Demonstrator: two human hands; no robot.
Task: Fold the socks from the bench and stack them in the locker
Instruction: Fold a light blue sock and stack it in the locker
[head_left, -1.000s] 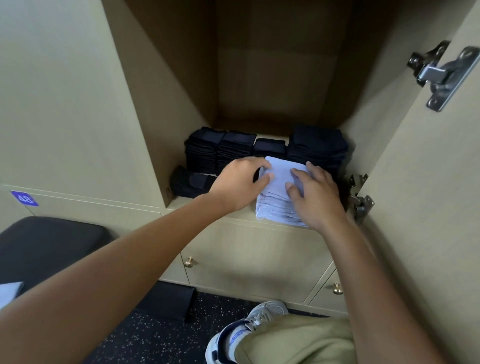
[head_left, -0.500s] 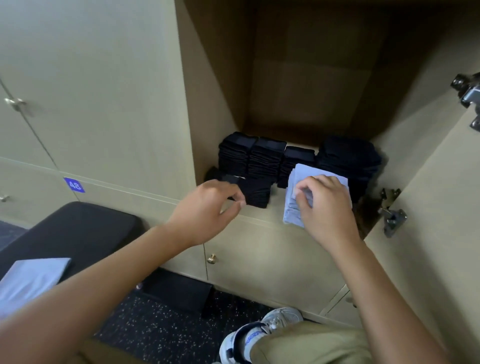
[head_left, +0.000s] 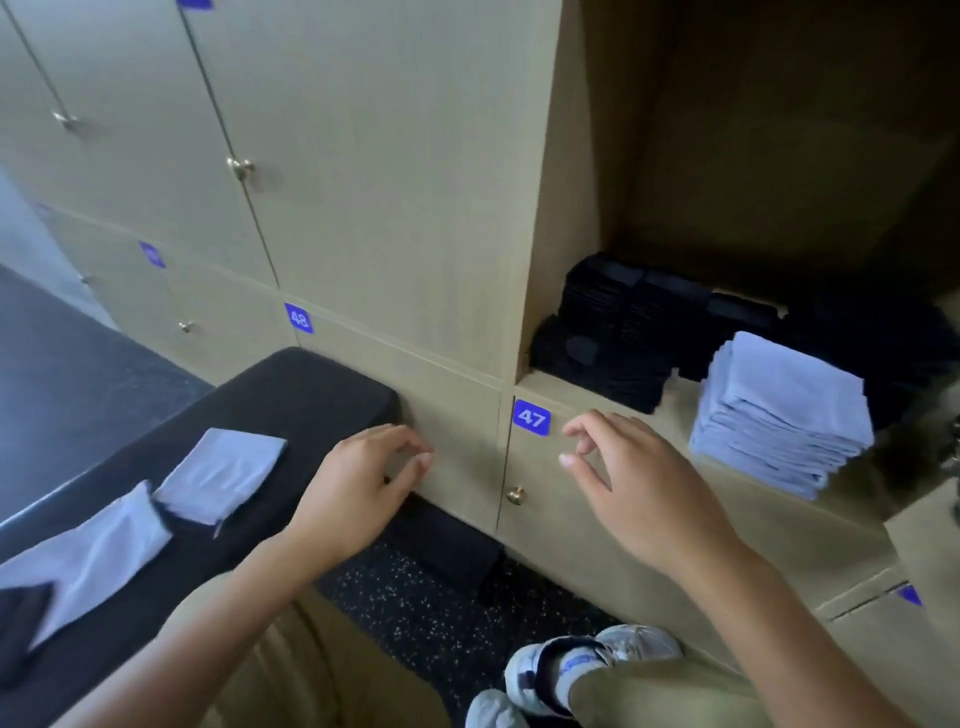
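Observation:
A stack of folded light blue socks (head_left: 784, 415) stands at the front of the open locker (head_left: 587, 208), beside several stacks of black socks (head_left: 623, 322). Two light blue socks (head_left: 218, 475) lie flat on the black bench (head_left: 306, 384) at the left; the nearer light blue sock (head_left: 88, 561) runs toward the frame's edge. My left hand (head_left: 358, 483) hovers past the bench's end, fingers loosely curled, holding nothing. My right hand (head_left: 628, 478) is in front of the locker door marked 47, out of the locker, also empty.
Closed locker doors with brass knobs (head_left: 240, 167) fill the wall at the left. A lower door with a knob (head_left: 515, 494) sits under the open locker. My knees and a grey shoe (head_left: 587, 665) are over the dark speckled floor.
Both hands have let go of the blue stack and drawn back out of the locker toward the left. The view has swung left, bringing the bench and its socks into sight.

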